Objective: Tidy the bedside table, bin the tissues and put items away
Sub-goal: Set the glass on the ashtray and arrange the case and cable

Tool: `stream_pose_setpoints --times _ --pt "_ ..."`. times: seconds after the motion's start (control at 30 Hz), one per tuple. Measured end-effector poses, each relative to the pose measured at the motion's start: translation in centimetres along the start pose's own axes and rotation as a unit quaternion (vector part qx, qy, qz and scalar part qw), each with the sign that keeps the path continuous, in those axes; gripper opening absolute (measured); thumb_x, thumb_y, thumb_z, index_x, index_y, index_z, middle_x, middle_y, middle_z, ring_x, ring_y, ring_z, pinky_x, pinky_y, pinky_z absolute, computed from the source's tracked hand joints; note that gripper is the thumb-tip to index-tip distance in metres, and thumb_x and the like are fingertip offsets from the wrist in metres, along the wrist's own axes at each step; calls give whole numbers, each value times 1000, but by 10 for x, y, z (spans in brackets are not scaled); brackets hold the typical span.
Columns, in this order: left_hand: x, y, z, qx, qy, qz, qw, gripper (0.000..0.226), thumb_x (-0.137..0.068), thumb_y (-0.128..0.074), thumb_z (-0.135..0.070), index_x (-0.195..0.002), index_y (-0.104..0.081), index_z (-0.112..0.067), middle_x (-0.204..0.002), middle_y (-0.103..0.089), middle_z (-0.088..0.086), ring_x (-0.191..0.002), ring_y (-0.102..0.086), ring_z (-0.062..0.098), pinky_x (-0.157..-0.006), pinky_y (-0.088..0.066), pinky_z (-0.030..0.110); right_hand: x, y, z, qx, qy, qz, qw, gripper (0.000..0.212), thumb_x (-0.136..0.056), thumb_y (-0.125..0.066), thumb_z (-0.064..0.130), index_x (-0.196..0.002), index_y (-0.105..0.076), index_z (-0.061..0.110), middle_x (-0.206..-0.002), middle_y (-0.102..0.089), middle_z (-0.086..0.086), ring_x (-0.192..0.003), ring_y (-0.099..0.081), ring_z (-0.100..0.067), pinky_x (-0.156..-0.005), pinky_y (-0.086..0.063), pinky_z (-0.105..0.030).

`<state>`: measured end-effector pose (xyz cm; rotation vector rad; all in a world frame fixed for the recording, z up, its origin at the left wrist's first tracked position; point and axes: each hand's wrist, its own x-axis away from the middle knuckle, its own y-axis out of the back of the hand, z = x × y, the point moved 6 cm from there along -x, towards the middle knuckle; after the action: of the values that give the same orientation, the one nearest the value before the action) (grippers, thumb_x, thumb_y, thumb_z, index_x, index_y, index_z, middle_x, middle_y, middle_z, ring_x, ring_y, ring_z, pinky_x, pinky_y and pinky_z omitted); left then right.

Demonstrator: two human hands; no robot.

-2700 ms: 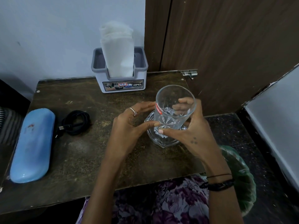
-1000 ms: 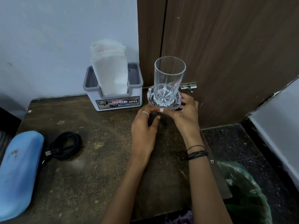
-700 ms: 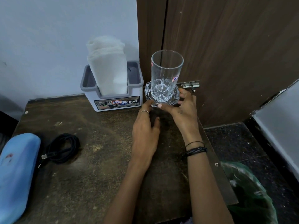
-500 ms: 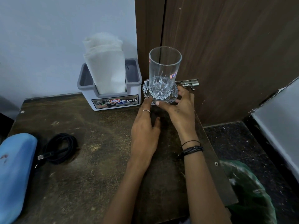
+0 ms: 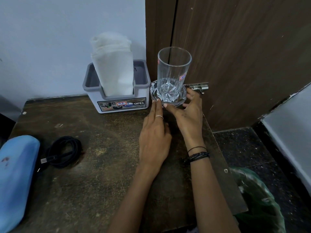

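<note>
Glass (image 5: 173, 73): clear, empty, upright, standing in the middle of the glass dish (image 5: 168, 99); red-and-blue sticker on the side.
Glass dish: clear, shallow, at the far right corner of the bedside table (image 5: 94, 165), just beside the tissue holder (image 5: 117, 98) and close to the wooden door (image 5: 235, 56).
Left hand (image 5: 154, 140): palm down over the tabletop, fingers stretched forward and loosely spread; fingertips touching the near left rim of the dish, closed around nothing; ring on one finger.
Right hand (image 5: 188, 115): fingers curled partway around the near and right rim of the dish, thumb tip against the front edge; a light hold on the dish, not on the glass; dark bands at the wrist.
Tissue holder: grey and white, back edge of the table against the pale wall, label reading OPEL on the front.
Tissues (image 5: 114, 64): white folded stack standing upright in the holder's middle slot, rising well above the rim.
Black cable (image 5: 63, 152): coiled on the left part of the table, plug end pointing left.
Blue case (image 5: 15, 179): long, rounded, at the table's left edge, just beside the cable.
Door latch (image 5: 199, 86): metal, on the door, directly behind the right fingers.
Green bag (image 5: 259, 202): on the dark floor below the table's right edge.
</note>
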<state>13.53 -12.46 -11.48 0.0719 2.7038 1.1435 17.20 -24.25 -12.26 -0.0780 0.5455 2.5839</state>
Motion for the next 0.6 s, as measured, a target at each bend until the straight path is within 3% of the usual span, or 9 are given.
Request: stream_pose_setpoints --times 0.3,0.4,0.5,0.57,0.6 --pt "0 1 -1 -7 5 7 1000 70 -93 -42 -9 -149 -3 -17 -159 -8 -4 -140 -21 15 -109 -23 22 3 -2 1 15 -3 1 1000 74 -62 -82 35 -125 -44 21 -113 -40 11 -114 -53 -21 -97 -45 -45" --pt "1 3 -2 21 15 -1 1000 66 -91 -44 -6 -148 -12 -17 -157 -18 -2 -138 -26 14 -106 -26 20 4 -2 4 16 -11 13 1000 76 -61 -81 39 -126 -43 25 -115 -39 11 -117 -50 -21 -100 -43 -45" --pt "3 16 5 158 72 -111 979 42 -87 -48 0 -127 -43 -13 -126 -47 5 -116 -49 16 -95 -38 20 12 3 13 -60 -67 6 996 64 -68 -76 40 -123 -45 28 -120 -38 7 -118 -44 -16 -100 -40 -33" --pt "9 32 9 193 107 -218 951 25 -85 -50 0 -106 -46 -14 -105 -46 3 -96 -49 15 -83 -40 22 22 8 25 -174 -95 -55 979 36 -78 -68 41 -106 -55 24 -112 -49 2 -98 -49 -8 -83 -40 -23" --pt "12 38 10 201 115 -266 936 23 -85 -50 0 -100 -43 -16 -100 -44 2 -92 -47 15 -80 -38 22 29 11 31 -218 -100 -102 965 24 -80 -63 42 -92 -58 22 -99 -54 0 -84 -50 -8 -75 -39 -24"
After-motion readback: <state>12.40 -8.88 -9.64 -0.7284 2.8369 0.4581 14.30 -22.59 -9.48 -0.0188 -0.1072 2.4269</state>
